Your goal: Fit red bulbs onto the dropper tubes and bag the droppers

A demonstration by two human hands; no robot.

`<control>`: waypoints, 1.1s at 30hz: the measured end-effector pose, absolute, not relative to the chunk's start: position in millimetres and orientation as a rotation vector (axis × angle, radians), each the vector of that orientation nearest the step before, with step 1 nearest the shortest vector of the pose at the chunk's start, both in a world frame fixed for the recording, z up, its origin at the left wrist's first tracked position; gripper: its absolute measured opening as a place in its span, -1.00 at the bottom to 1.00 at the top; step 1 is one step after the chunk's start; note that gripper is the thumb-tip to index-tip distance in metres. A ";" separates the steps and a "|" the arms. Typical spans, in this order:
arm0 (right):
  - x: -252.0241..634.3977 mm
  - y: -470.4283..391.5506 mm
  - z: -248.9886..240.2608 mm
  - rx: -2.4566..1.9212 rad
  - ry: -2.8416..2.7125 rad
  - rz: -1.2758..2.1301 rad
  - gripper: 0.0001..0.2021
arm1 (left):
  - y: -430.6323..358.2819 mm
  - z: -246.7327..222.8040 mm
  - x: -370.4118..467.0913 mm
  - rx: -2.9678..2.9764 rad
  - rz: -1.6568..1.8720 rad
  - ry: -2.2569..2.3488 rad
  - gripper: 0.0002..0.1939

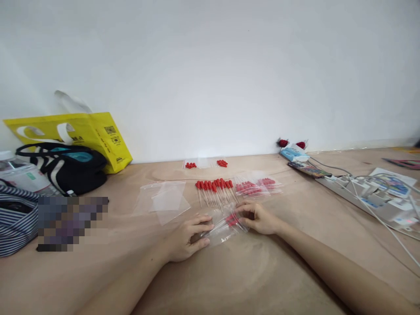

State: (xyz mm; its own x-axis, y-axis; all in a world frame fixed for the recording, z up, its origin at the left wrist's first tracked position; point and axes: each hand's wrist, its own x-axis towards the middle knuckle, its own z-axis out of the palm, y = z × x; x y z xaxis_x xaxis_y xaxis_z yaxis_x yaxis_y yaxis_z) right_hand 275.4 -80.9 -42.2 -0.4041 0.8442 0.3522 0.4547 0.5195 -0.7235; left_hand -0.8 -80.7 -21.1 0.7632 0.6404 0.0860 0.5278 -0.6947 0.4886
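Between my hands, low over the table, is a small clear plastic bag (pixel 220 236) with red-tipped pieces (pixel 232 219) showing through its right part. My left hand (pixel 188 238) grips the bag's left edge, thumb below and fingers above. The thumb and fingers of my right hand (pixel 259 218) are closed on its right end. Just beyond the bag lies a row of thin pale sticks with red heads (pixel 215 187). To the right of that row, filled clear bags (pixel 251 188) overlap each other. Flat bags without contents (pixel 169 199) lie to the left.
Two groups of red pieces (pixel 190 165) lie with clear plastic near the wall. At left stand a yellow bag (pixel 114 144), a black pouch (pixel 82 170) and a striped cloth item (pixel 16 223). A power strip with cables (pixel 364 201) and dark red flowers (pixel 282 143) are at right.
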 end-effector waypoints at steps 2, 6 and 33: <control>278.7 -80.8 -42.1 -1.119 -2.003 0.717 -0.77 | -80.3 -21.3 -1.5 2.515 0.343 0.875 -0.63; 280.6 -64.8 -36.3 -1.240 -1.857 0.627 -0.85 | -79.9 -22.4 -2.8 2.515 0.362 0.862 -0.61; 287.6 -29.5 -21.9 -1.203 -1.095 0.602 -0.73 | -78.1 -23.3 -6.5 2.520 0.320 0.839 -0.61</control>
State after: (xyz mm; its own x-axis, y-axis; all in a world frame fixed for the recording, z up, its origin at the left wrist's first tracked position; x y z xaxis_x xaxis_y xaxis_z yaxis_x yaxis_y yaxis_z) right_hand 287.6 -29.5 -21.9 0.3962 0.8517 0.3429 0.1665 0.3006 -0.9391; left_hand -6.5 -78.1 -23.3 0.7867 0.6131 0.0726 0.5052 -0.7069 0.4950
